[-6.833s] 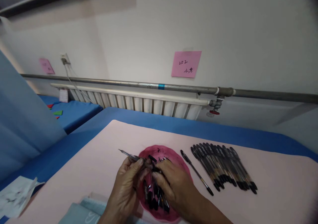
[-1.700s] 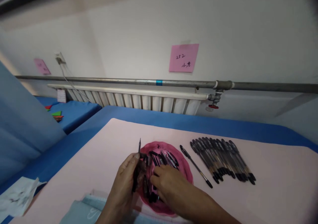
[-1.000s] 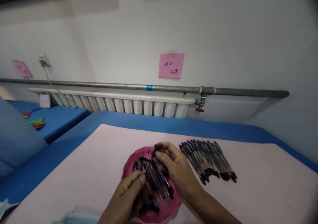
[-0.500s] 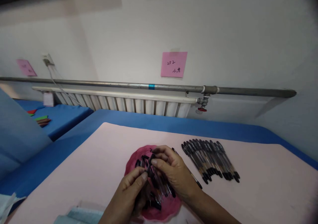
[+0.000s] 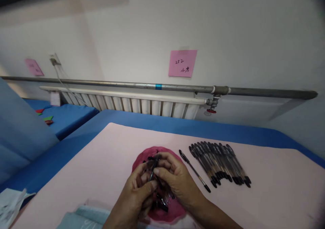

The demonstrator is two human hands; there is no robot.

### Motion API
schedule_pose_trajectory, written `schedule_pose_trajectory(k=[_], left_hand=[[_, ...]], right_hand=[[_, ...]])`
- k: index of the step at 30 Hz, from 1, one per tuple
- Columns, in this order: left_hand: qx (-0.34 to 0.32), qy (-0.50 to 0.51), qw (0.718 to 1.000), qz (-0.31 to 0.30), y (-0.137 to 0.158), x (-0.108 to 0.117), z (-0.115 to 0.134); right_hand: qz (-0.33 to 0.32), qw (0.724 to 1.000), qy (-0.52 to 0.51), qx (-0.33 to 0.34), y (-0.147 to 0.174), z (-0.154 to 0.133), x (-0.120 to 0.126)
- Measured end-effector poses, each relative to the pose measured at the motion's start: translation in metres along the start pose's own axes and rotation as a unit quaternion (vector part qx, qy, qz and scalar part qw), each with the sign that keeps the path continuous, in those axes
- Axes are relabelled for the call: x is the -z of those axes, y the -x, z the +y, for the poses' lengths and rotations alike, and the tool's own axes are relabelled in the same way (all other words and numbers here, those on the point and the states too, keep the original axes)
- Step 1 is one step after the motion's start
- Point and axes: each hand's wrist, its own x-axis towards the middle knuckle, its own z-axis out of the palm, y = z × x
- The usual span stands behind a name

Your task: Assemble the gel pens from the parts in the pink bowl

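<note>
My left hand (image 5: 138, 190) is closed, its thumb and fingers pinching the lower part of a slim pen (image 5: 152, 175). At the pen's upper end, my right hand (image 5: 175, 174) has thumb and fingertips closed on a black pen cap (image 5: 156, 162). Fingers partly hide how far the cap sits on the pen. Both hands are over a pink-red scalloped dish (image 5: 177, 216) with loose black and clear pen parts (image 5: 162, 202) in it. Just right of the dish lies one capped pen (image 5: 194, 169). Beyond it, several capped pens (image 5: 218, 163) lie side by side in a slanted row.
The pink mat (image 5: 101, 161) covers a blue table (image 5: 172, 124) set against a white radiator (image 5: 127, 103). Folded pale blue cloth (image 5: 83, 219) lies at the front left. A white item (image 5: 11, 202) sits at the left edge, beside a blue-clothed person (image 5: 22, 134).
My hands have drawn closer together around the pen and its cap. The view has shifted slightly, and the single pen beside the dish now shows in full.
</note>
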Motion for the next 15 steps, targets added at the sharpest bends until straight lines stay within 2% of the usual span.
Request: schedule_pose_trajectory(k=[10, 13, 15], left_hand=[[-0.005, -0.047, 0.999, -0.008, -0.003, 0.009, 0.004], [-0.024, -0.054, 0.998, 0.024, -0.005, 0.016, 0.008], [-0.036, -0.05, 0.997, 0.044, -0.006, 0.019, 0.011]], right_hand=[[-0.009, 1.0, -0.008, -0.026, 0.001, 0.001, -0.003], [0.01, 0.999, 0.043, -0.017, -0.004, -0.008, 0.008], [0.022, 0.993, 0.114, 0.001, -0.008, -0.014, 0.019]])
